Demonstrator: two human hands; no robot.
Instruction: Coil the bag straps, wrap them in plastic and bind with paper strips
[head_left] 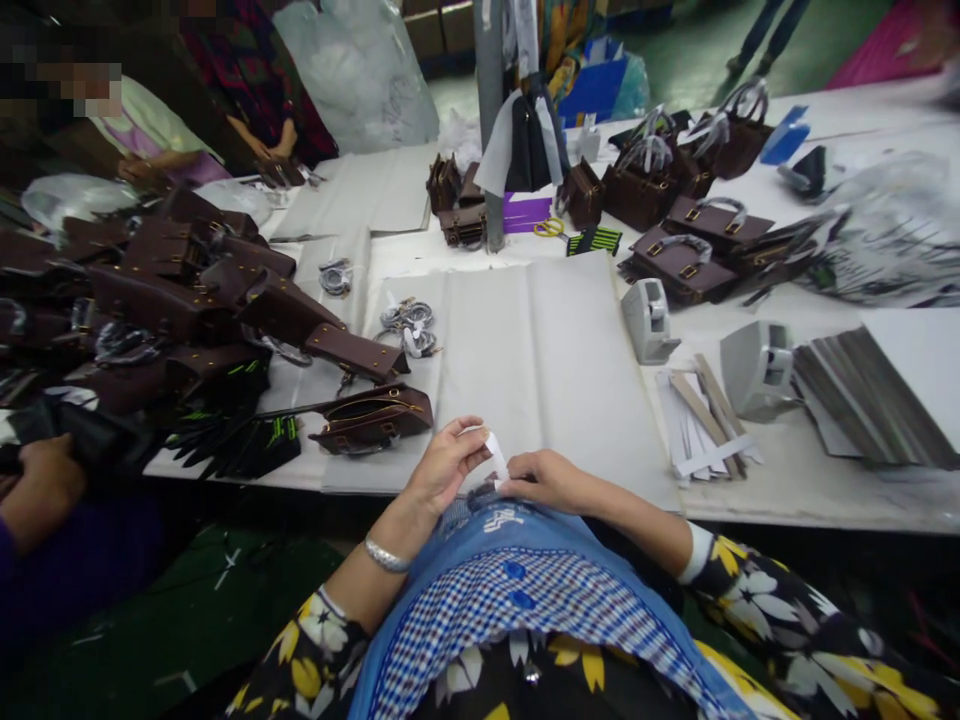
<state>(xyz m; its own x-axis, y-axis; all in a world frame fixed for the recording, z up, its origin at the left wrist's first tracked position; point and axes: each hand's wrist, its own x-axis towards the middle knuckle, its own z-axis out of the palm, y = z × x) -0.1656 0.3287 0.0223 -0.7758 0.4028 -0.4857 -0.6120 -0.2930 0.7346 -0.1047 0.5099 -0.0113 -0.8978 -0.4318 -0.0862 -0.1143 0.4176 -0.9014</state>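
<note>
Close to my apron, at the table's front edge, a small white strip (496, 458) spans the gap between my hands. My left hand (448, 462) pinches its upper end between thumb and fingers. Its lower end is in the closed fingers of my right hand (541, 480). Whether the strip is paper or tape I cannot tell. Just left of my hands a brown handbag (379, 418) lies on its side with its zipped top open. Behind it are wrapped straps with metal clasps (409, 325) on the grey sheet (495, 345).
Brown handbags (172, 290) are heaped at left, above black gloves (262, 440). Two grey tape dispensers (649, 320), paper strips (709, 420) and stacked grey boards (874, 395) lie at right. A metal post (491, 130) rises behind. Co-workers stand at left; one hand (45, 485) is close by.
</note>
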